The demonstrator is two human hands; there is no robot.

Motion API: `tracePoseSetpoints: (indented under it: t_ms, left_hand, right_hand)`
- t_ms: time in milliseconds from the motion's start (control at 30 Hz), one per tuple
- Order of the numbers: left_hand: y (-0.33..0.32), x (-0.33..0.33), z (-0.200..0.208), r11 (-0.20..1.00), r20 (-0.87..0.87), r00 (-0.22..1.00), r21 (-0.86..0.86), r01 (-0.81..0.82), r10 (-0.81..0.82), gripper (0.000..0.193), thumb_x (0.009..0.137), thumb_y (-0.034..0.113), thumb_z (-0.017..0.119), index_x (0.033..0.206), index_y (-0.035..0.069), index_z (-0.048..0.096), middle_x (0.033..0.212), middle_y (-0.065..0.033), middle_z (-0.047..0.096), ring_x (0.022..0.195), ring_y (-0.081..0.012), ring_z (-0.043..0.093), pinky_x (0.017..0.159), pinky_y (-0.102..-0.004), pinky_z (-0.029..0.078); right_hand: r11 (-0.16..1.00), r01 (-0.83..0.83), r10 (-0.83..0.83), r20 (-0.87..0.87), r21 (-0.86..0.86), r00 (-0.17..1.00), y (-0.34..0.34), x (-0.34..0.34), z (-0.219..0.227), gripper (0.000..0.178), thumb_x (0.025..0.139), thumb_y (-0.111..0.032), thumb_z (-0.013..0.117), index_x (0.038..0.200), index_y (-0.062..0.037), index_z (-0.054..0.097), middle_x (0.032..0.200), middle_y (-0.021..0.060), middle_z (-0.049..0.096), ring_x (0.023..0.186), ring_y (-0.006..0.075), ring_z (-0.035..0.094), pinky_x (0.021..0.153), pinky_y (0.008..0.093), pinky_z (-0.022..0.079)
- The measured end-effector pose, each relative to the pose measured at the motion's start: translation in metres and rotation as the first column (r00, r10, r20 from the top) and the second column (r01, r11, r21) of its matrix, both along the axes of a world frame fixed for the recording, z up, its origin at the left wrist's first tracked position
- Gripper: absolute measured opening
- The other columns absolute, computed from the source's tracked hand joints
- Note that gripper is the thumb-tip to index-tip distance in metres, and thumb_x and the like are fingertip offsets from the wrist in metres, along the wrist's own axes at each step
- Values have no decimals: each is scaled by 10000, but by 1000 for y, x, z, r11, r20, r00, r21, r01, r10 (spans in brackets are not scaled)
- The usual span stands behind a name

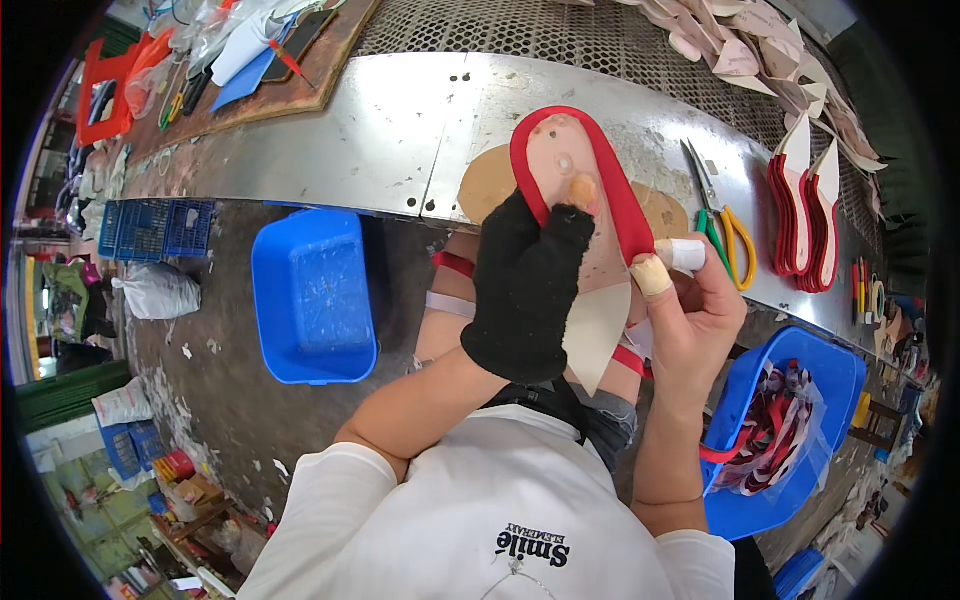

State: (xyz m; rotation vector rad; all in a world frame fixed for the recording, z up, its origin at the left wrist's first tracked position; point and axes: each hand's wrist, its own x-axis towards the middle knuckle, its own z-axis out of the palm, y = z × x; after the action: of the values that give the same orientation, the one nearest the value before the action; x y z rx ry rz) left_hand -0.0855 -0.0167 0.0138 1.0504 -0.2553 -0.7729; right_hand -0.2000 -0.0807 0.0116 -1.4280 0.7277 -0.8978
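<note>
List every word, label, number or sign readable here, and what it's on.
White shirt: black lettering across the front, legible, but I won't copy wording.
Pale cut pieces, upper right: faint marks, too small to read.
Pink sole in hand: no lettering visible.

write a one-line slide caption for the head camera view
Gloved left hand holds a pale sole-shaped piece while the right hand pinches its red edging at a metal bench.

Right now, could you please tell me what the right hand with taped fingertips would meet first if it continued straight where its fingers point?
Beyond the narrow red strip it pinches, the right hand would probably first meet the flat, pale pink sole-shaped piece, though depth is unclear.
</note>
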Motion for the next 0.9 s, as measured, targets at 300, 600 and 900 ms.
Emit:
tracePoseSetpoints:
  t_ms: [300, 600, 900]
  left_hand:
    - [1, 11, -9, 981, 118, 979, 116, 153, -167, 519, 961, 387, 468, 1315, 7, 446, 1132, -94, 578, 928, -152, 584, 811, -285, 479]
    - [-12, 48, -19, 852, 540, 692, 96, 515, -479, 466, 906, 324, 588, 1250, 17, 518, 1140, -89, 595, 988, -176, 597, 851, -310, 491]
    - [6, 44, -25, 870, -110, 873, -207, 448, -475, 329, 927, 327, 535, 1077, 35, 518, 1185, -158, 553, 983, -263, 611, 821, -381, 532]
  right_hand:
    - [784, 128, -209, -64, -607, 976, -6, 13, -10, 200, 705, -24, 740, 865, 35, 636, 807, 75, 535, 691, 160, 536, 581, 236, 419]
    - [948, -74, 77, -3, -309, 997, -22, 26, -7, 169, 745, 5, 668, 903, 31, 614, 804, 51, 552, 695, 72, 528, 565, 190, 396]
    - [917, -377, 368, -85, -131, 926, -34, 5, -2, 270, 769, 69, 611, 1034, 58, 559, 990, 66, 572, 886, 134, 606, 704, 232, 503]
